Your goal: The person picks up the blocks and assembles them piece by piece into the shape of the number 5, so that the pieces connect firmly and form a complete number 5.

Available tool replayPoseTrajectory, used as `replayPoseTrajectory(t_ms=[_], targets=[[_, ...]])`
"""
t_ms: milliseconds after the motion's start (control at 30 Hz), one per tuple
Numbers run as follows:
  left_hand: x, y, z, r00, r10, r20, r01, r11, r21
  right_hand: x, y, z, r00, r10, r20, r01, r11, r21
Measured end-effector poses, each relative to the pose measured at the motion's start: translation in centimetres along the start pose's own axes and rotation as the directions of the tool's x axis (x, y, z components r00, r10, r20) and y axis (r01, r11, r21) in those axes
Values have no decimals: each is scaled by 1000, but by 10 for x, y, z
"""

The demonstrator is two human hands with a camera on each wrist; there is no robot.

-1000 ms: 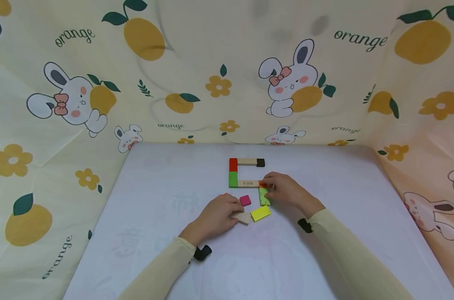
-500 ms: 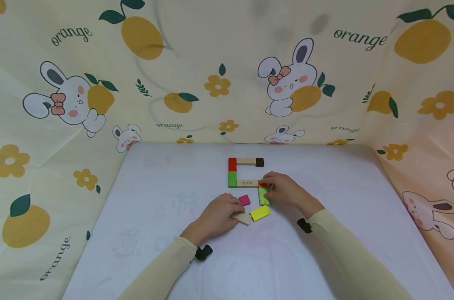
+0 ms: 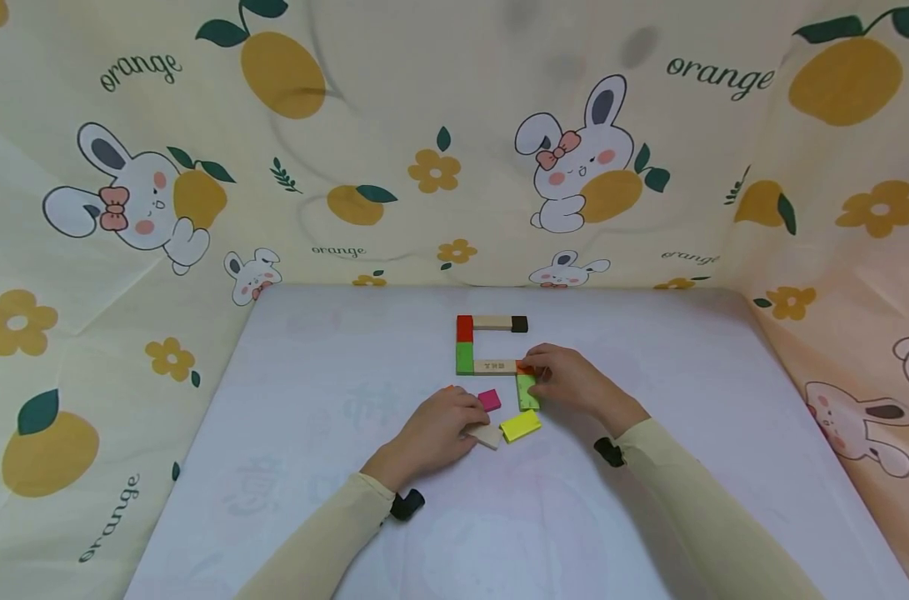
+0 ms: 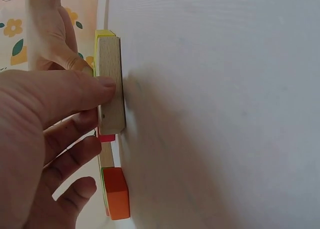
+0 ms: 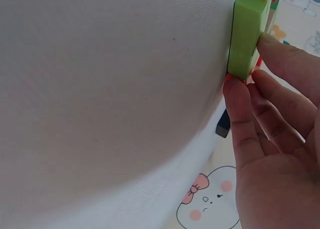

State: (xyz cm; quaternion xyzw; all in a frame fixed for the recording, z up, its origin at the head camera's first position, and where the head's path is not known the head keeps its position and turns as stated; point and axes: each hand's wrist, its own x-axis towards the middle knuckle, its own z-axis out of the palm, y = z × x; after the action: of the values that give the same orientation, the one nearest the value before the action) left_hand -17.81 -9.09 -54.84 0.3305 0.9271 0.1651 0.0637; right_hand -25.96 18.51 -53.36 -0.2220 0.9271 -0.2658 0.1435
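Observation:
In the head view, my left hand (image 3: 433,429) pinches a plain wooden block (image 3: 487,436). Its thumb lies across the block's face in the left wrist view, the other fingers behind. My right hand (image 3: 581,385) grips a light green block (image 5: 245,36), thumb on its side and a fingertip at its far end by an orange-red block (image 3: 521,367). A yellow block (image 3: 521,426) lies just nearer than the green one. Between the hands sits a pink block (image 3: 489,400). An orange block (image 4: 118,194), mostly hidden in the head view, stands beyond my left fingers.
Farther back, a red block (image 3: 465,328), a green block (image 3: 465,358), a wooden block (image 3: 491,322), a black block (image 3: 520,324) and a printed wooden block (image 3: 495,367) join in a bracket shape on the white table (image 3: 334,467). A patterned cloth (image 3: 394,125) hangs behind.
The view has shifted very slightly. Both hands and the blocks keep the same places relative to each other.

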Motion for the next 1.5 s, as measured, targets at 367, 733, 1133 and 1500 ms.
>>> replayPoseTrajectory(t_ms=[367, 733, 1133, 1500], targets=[[2, -1, 1, 1000, 4, -2, -4, 1000, -7, -4, 3, -2, 1000, 1, 0, -1, 999, 38], [-3, -29, -19, 988, -129, -83, 117, 985, -130, -1, 2, -3, 1000, 13, 4, -14, 998, 55], [-1, -46, -18, 969, -246, -37, 237, 958, -161, 1, 3, -4, 1000, 8, 9, -8, 997, 72], [-6, -34, -12, 983, -181, -23, 173, 965, -200, 0, 2, 1, 1000, 27, 10, -27, 998, 53]])
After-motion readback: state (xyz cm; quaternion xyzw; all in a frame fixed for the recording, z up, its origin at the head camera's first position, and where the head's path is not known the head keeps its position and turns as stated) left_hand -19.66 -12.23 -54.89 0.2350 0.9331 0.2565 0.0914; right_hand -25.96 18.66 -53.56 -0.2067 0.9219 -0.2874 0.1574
